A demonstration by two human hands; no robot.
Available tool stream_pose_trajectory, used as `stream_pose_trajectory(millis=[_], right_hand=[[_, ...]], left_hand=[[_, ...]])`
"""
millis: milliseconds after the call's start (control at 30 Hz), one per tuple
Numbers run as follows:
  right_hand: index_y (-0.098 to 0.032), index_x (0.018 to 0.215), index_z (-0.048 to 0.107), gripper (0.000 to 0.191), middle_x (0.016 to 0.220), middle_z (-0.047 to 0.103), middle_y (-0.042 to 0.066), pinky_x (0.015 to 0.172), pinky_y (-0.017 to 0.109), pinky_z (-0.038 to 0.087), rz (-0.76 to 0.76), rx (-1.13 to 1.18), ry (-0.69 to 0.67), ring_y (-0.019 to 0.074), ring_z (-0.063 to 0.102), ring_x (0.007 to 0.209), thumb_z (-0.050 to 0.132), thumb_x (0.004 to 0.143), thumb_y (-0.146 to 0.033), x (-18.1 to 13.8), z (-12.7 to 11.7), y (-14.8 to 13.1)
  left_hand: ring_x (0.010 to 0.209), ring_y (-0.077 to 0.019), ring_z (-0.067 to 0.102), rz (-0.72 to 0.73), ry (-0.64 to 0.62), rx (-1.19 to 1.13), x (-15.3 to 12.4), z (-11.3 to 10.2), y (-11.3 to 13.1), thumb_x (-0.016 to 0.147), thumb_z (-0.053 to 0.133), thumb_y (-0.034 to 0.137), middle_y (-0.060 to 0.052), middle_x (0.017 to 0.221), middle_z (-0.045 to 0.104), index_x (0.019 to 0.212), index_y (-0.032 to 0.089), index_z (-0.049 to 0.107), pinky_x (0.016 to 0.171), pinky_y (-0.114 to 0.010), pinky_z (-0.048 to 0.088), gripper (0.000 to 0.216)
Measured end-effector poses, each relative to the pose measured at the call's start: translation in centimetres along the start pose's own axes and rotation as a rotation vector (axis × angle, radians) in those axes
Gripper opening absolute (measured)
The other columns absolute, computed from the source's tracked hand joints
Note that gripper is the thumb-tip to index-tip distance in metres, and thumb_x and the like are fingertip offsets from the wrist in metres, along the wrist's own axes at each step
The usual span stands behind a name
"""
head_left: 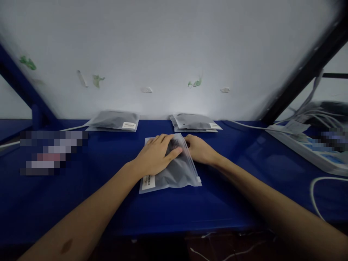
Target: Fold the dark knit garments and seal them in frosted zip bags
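Observation:
A frosted zip-lock bag [176, 174] lies flat on the blue table, with something dark inside and a white label at its near left corner. My left hand [156, 154] rests on top of the bag, palm down, fingers stretched out and thumb spread to the right. At the bag's right edge, near the far end of the zip strip, my right hand [199, 148] is closed with curled fingers on the edge. Its fingertips are partly hidden. The white zip slider [198, 179] sits at the near end of that strip.
Toward the wall lie a filled frosted bag [112, 120] on the left and a small stack of similar bags [195, 122] on the right. A white power strip [307, 146] with cables stands at the right. A blurred-out object [54, 152] lies at the left.

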State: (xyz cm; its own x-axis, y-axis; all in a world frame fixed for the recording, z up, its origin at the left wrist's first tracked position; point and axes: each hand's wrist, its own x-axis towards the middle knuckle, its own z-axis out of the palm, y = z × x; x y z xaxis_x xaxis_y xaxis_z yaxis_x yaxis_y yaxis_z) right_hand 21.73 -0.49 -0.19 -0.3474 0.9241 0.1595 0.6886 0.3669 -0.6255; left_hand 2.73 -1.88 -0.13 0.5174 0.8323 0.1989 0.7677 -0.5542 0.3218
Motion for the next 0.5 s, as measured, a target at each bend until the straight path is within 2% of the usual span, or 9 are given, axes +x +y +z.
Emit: stream_pose_trajectory(millis=[133, 300, 400, 500], right_hand=[[-0.017, 0.071, 0.071, 0.021, 0.069, 0.069, 0.006, 0.060, 0.029, 0.041, 0.072, -0.148, 0.103, 0.0180, 0.060, 0.064, 0.064, 0.079, -0.036, 0.3, -0.8, 0.7], [-0.021, 0.064, 0.069, 0.033, 0.061, 0.064, 0.005, 0.056, 0.030, 0.041, 0.207, -0.468, 0.186, 0.0172, 0.058, 0.057, 0.059, 0.085, -0.044, 0.6, -2.9, 3.9], [-0.020, 0.077, 0.073, 0.027, 0.083, 0.069, 0.010, 0.065, 0.034, 0.047, 0.275, -0.663, 0.279, 0.0217, 0.064, 0.072, 0.061, 0.085, -0.043, 0.4, -3.9, 5.6], [-0.018, 0.102, 0.071, 0.028, 0.105, 0.067, 0.017, 0.075, 0.040, 0.049, 0.321, -0.766, 0.358, 0.0279, 0.067, 0.087, 0.061, 0.086, -0.039, 0.0, -4.2, 6.0]], left_hand=[[0.138, -0.0337, 0.041, -0.066, 0.009, 0.027, 0.1, 0.8, -0.1, 0.101, 0.019, 0.060, -0.014, 0.152, 0.043, 0.152, 0.019, 0.031, 0.114, -0.054, 0.030, 0.067], [0.147, -0.0367, 0.026, -0.088, -0.042, 0.078, 0.4, 1.5, -0.3, 0.099, 0.019, 0.064, -0.020, 0.159, 0.030, 0.155, 0.012, 0.023, 0.119, -0.058, 0.019, 0.077], [0.149, -0.0358, 0.021, -0.070, -0.091, 0.094, 0.2, 1.0, -0.6, 0.100, 0.024, 0.062, -0.019, 0.161, 0.027, 0.156, 0.015, 0.024, 0.119, -0.059, 0.016, 0.073], [0.149, -0.0350, 0.023, -0.037, -0.166, 0.104, -0.2, -0.1, -1.3, 0.101, 0.030, 0.054, -0.013, 0.160, 0.033, 0.152, 0.026, 0.036, 0.117, -0.060, 0.019, 0.058]])
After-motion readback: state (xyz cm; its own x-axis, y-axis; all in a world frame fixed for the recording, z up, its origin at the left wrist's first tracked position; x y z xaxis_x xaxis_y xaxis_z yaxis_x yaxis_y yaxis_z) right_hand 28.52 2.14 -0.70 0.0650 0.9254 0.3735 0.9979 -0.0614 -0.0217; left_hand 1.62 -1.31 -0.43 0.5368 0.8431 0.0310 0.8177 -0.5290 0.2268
